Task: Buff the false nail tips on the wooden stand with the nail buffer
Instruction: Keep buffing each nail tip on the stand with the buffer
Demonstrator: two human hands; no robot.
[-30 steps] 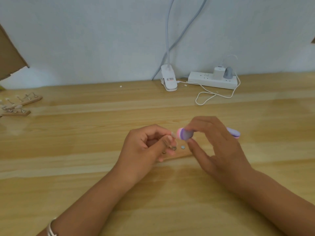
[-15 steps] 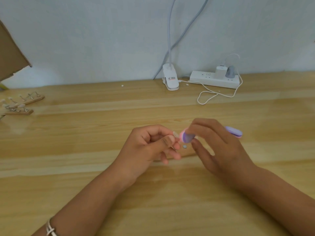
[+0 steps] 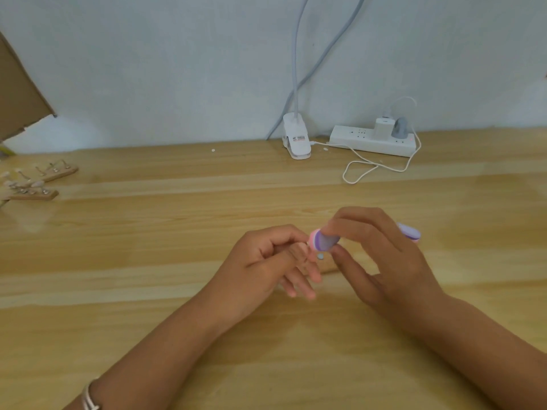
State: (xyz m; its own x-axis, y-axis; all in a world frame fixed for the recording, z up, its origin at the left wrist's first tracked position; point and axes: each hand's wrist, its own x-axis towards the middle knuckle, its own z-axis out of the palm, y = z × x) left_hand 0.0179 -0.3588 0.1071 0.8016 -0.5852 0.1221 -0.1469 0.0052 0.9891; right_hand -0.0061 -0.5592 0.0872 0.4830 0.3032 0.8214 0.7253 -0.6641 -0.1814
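- Currently at the middle of the tabletop [image 3: 148, 232]: your left hand [image 3: 260, 264]. Thumb and forefinger are curled together and pinch a pale false nail tip [image 3: 302, 247], which is blurred; the other fingers [image 3: 299, 287] reach down toward the wood.
- Your right hand [image 3: 387, 255], just right of the left. Its fingers are curled over the nail buffer [image 3: 324, 242] and the thumb is beneath it, so they pinch its middle.
- Nail buffer: pink and purple, held level above the tabletop. One rounded end is against the nail tip; the other end shows past your knuckles.
- Wooden stand [image 3: 330, 266]: flat on the tabletop under both hands, mostly hidden, with a small grey dot on top.
- Two spare wooden stands [image 3: 44, 173], near the left edge, with small pegs upright.
- White lamp clip [image 3: 296, 140], at the far edge.
- White power strip [image 3: 373, 142], at the far edge right of the clip, with two plugs in it and a white cable [image 3: 364, 168] looped in front.
- Bracelet [image 3: 88, 398] on your left wrist.
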